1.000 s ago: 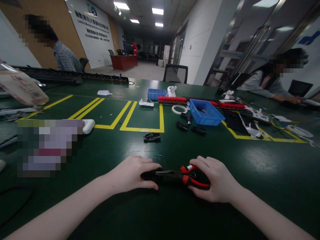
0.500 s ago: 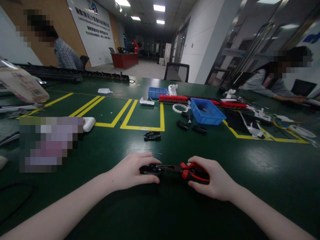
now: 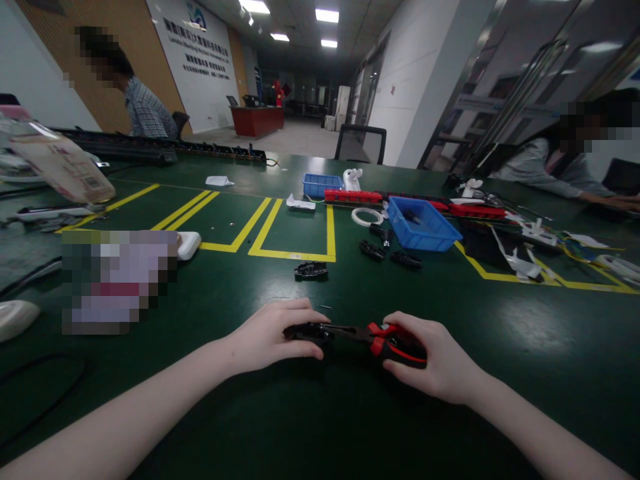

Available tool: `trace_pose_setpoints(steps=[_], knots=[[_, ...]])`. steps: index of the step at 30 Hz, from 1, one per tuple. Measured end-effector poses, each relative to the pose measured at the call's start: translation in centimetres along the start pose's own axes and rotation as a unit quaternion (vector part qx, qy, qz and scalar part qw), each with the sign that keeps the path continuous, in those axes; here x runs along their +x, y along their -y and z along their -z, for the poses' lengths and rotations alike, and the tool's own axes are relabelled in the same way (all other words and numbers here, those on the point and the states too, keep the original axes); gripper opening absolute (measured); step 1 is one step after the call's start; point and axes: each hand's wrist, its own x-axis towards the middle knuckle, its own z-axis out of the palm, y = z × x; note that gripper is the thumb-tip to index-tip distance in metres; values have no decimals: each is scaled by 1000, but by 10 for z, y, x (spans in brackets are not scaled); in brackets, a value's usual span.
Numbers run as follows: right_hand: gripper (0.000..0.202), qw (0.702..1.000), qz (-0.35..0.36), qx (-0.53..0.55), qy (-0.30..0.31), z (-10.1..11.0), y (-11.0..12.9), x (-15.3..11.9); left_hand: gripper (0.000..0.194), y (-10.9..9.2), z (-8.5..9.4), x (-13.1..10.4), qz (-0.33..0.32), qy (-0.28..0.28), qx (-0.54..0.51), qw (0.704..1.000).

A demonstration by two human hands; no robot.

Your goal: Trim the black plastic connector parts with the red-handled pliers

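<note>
Black part (image 3: 313, 333) is gripped between the thumb and fingers of my left hand (image 3: 280, 333), low over the green table (image 3: 260, 427). My right hand (image 3: 433, 357) is wrapped round the red and black handles of long-nose pliers (image 3: 395, 343). The pliers' dark jaws point left and meet the right end of the black part; whether they pinch it is too small to tell. A thin metal pin (image 3: 326, 307) lies just beyond the hands. Farther off sits another black part (image 3: 311, 270).
Blue bin (image 3: 425, 230) stands beyond my right hand, with black pieces (image 3: 373, 250) and a white ring (image 3: 367, 217) beside it. A smaller blue bin (image 3: 323, 185) and red strips (image 3: 353, 196) lie farther back. People sit at both far sides.
The whole view has shifted, so everything appears slightly farther right. Both hands keep their hold on the black part and the pliers, with little change between them.
</note>
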Motion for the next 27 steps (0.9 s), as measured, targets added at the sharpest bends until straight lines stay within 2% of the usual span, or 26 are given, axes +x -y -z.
trace_pose_setpoints(steps=[9,19,27], knots=[[36,1000,14,-15,-6,-1,-2,-1,33,0,1,1,-12,8,6,1000],[32,1000,5,10,-6,0,1,0,36,4,-4,1,-16,-29,24,999],[39,999,11,9,-48,-7,-8,0,34,2,-4,-1,-13,-49,33,998]])
